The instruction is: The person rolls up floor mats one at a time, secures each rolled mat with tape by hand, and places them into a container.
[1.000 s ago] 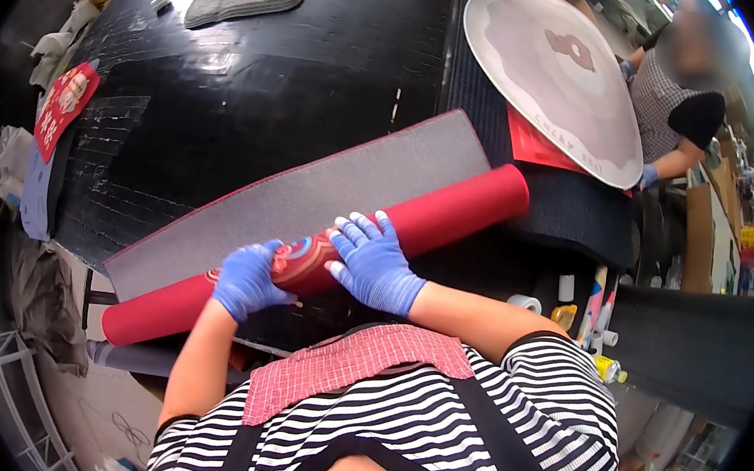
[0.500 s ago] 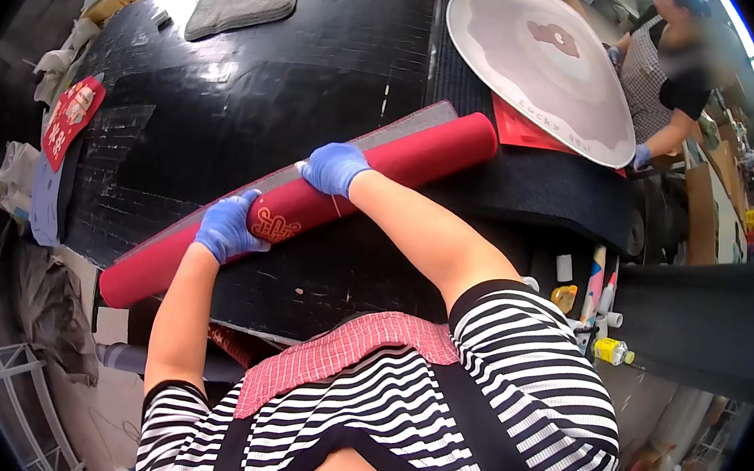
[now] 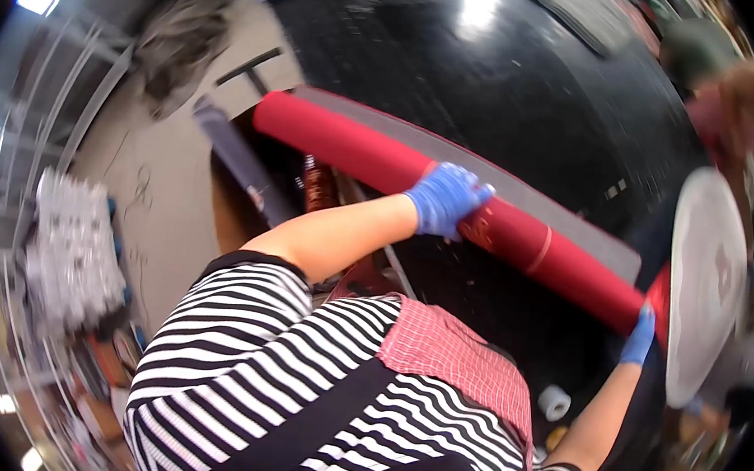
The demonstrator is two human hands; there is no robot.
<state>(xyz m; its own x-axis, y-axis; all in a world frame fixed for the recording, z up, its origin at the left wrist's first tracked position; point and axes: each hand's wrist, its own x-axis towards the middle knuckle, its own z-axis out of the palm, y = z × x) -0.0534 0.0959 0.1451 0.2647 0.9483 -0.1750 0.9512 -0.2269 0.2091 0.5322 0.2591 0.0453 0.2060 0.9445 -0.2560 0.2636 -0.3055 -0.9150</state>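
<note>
A red rolled mat (image 3: 363, 148) with grey backing and gold patterning lies slantwise on the black table (image 3: 394, 56). My left hand (image 3: 447, 200), in a blue glove, is wrapped over the middle of the roll. At the roll's right end is my right hand (image 3: 639, 338), also gloved in blue. Its fingers look straight and lie against the end; they are seen edge-on and slightly blurred. A strip of grey backing (image 3: 576, 241) shows along the roll's far side.
A round pale mat (image 3: 706, 285) stands at the right, with a blurred co-worker (image 3: 733, 115) beyond. A folded grey mat (image 3: 580, 14) lies at the far edge. Left of the table are a dark blue roll (image 3: 243, 164) and shelving (image 3: 71, 115). A white tape roll (image 3: 553, 402) is near my body.
The view has swung round and tilted. My right hand has gone from the roll's middle to its right end. My left hand is still on the roll.
</note>
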